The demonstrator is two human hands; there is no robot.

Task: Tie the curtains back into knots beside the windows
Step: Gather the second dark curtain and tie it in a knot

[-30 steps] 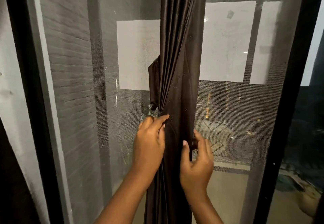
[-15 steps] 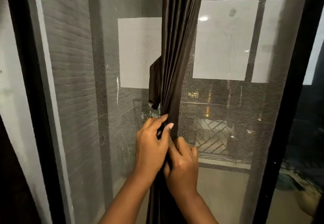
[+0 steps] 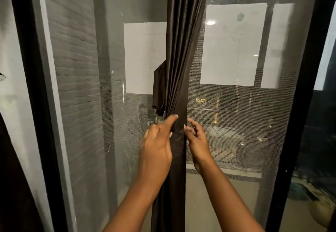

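The dark satin curtain [image 3: 179, 64] hangs gathered into a narrow twisted column in front of the mesh window screen [image 3: 236, 122], between the two black frame posts. The left hand [image 3: 157, 150] lies against the left side of the column, its forefinger stretched across the front of the fabric; whether the thumb behind is pinching the cloth is hidden. The right hand [image 3: 197, 138] sits just beside the right edge with fingers loosely curled and spread, seemingly touching the fabric at most with the fingertips, not clamped on it. No knot is formed yet.

The main risk is the twist unwinding: the fabric looks smooth and slippery, and with only a light hold on one side the pleats could spring apart and the column fan out again. A loose fold [image 3: 159, 90] already droops out on the left above the hands; if it is not gathered in, the knot would probably sit lopsided or slip loose. Pulling hard downward could also strain the curtain's hanging above, which is out of view.
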